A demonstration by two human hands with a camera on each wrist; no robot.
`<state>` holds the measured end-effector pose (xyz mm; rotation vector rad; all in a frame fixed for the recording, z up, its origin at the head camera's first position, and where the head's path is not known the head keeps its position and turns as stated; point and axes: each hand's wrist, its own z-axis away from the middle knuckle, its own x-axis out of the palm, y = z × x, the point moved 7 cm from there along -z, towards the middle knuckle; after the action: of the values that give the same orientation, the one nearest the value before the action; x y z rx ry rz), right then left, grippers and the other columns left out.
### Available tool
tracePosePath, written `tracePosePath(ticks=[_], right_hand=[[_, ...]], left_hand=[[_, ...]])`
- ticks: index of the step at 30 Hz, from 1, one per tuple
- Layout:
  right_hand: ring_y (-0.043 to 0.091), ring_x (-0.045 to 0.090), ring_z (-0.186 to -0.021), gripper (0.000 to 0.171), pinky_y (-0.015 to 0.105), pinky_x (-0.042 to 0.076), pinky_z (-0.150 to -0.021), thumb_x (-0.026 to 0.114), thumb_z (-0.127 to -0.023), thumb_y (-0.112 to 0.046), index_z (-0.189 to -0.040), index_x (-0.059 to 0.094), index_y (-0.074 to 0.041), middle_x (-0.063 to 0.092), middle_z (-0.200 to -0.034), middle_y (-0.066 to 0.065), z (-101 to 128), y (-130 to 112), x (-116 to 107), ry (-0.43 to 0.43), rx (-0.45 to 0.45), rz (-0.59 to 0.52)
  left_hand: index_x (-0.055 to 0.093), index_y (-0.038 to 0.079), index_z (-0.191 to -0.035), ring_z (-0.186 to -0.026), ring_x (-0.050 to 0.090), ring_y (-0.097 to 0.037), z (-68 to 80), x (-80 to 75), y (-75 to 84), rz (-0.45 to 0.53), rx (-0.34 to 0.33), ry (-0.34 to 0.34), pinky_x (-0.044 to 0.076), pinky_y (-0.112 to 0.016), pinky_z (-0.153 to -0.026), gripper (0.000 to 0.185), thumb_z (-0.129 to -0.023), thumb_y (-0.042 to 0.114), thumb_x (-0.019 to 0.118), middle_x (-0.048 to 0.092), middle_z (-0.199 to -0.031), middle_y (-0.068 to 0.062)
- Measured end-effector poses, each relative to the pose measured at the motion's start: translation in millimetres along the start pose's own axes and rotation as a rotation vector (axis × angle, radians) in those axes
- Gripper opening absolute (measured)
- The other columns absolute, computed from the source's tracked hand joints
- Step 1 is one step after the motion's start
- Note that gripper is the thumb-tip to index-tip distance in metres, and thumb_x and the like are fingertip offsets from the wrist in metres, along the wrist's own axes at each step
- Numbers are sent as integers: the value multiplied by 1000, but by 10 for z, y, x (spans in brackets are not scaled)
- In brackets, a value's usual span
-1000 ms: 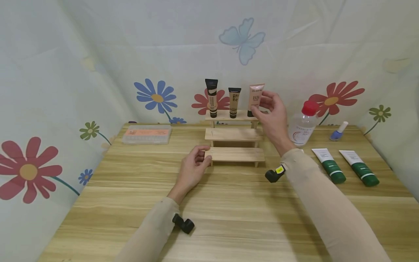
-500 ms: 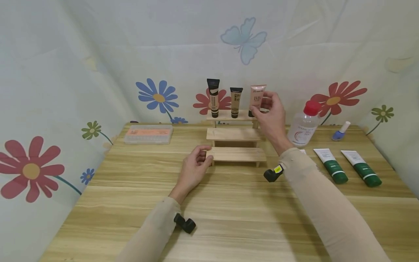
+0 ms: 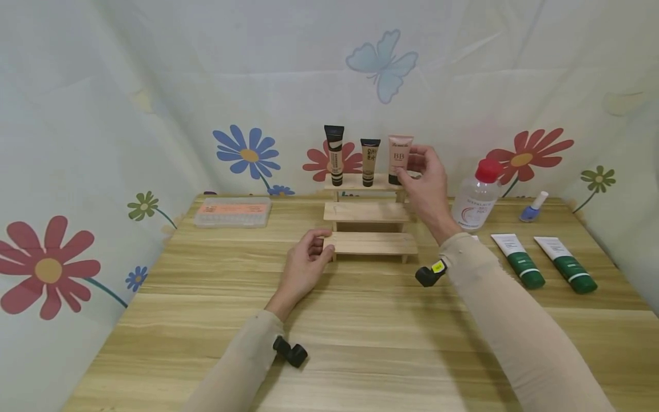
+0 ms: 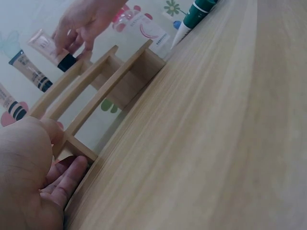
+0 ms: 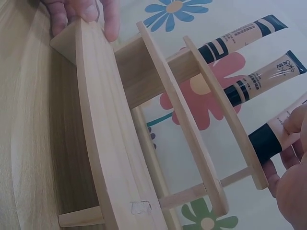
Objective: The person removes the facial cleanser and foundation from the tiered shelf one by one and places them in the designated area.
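Note:
A three-step wooden display stand [image 3: 368, 243] stands on the table. My left hand [image 3: 304, 260] grips the left end of its lowest step, as the left wrist view also shows. With thumb and fingers, my right hand [image 3: 429, 186] pinches a pink BB cream tube [image 3: 399, 150] by its right side. That tube is upright, its black cap down at the right end of the top step. Left of it on the same step, a small beige tube with black ends [image 3: 368, 163] stands in the middle. A taller black-and-beige tube [image 3: 335, 157] occupies the left end.
Right of the stand are a clear bottle with a red cap [image 3: 476, 197] and a blue nail polish bottle [image 3: 531, 209]. Green-and-white tubes [image 3: 520, 263] lie nearer, one mostly behind the right sleeve. A flat clear plastic case [image 3: 233, 213] lies at back left.
The BB cream tube has shifted slightly left on the top step and turned its label more to the front, with my right hand still holding it. My left hand stays on the stand.

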<state>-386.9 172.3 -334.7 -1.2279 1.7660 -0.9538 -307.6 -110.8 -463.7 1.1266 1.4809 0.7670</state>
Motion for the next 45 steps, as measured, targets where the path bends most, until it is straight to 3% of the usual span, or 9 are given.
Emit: tracePosePath(ticks=[10, 20, 30, 40, 45], right_hand=[[24, 66, -122, 45, 30, 59, -104, 72, -103, 4, -144, 54, 0, 65, -137, 17, 58, -118, -107, -18, -22, -78], [19, 68, -121, 37, 27, 58, -105, 70, -106, 1, -140, 58, -9, 67, -135, 12, 195, -256, -335, -27, -40, -93], [20, 66, -120, 40, 20, 56, -102, 72, -107, -1, -144, 60, -9, 67, -133, 5, 409, -389, -689, -6, -83, -97], [24, 60, -127, 45, 17, 53, -107, 73, -107, -4, -149, 60, -17, 63, -139, 3, 638, -377, -1095, 22, 7, -86], [19, 60, -125, 47, 14, 51, -107, 72, -108, -6, -151, 58, -19, 63, -139, -2, 784, -351, -1310, 34, 6, 17]], left_hand=[[69, 15, -143, -105, 74, -22, -4, 16, -4, 8, 1, 0, 64, -31, -90, 31, -112, 21, 71, 73, -116, -9], [69, 14, -142, -103, 74, -22, -6, 8, -11, 21, 17, 6, 63, -28, -87, 31, -111, 20, 72, 73, -114, -10], [69, 15, -142, -105, 74, -22, -7, 6, -17, 9, 14, 7, 63, -29, -89, 31, -112, 21, 72, 73, -115, -10], [69, 15, -143, -106, 73, -22, -6, 2, -12, 4, 4, 7, 64, -31, -90, 31, -112, 22, 71, 73, -116, -9], [69, 15, -143, -107, 73, -22, -8, 3, -19, -4, -4, 7, 63, -31, -90, 32, -112, 22, 71, 73, -117, -9]])
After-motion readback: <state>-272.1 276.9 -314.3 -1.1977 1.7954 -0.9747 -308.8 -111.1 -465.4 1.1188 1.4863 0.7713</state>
